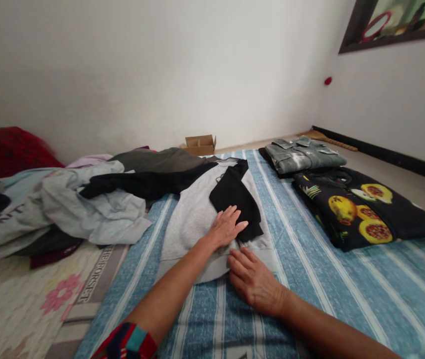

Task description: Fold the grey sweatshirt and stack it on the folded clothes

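Lying flat on the blue striped sheet (309, 269), the grey sweatshirt (192, 219) has one black sleeve (234, 194) folded across its front and the other sleeve (156, 184) extended leftward onto the clothes pile (85, 199); the left hand (227, 227) rests on the folded sleeve's edge, fingers spread, grasping nothing; the right hand (254, 278) curls at the hem (212, 267), its grip on the fabric not discernible; a black fruit-print garment (365, 207) lies folded to the right

Seemingly a home: heaped clothes (96, 207) across the left edge of a striped sheet (311, 269), folded clothes (305, 155) near its far right corner.
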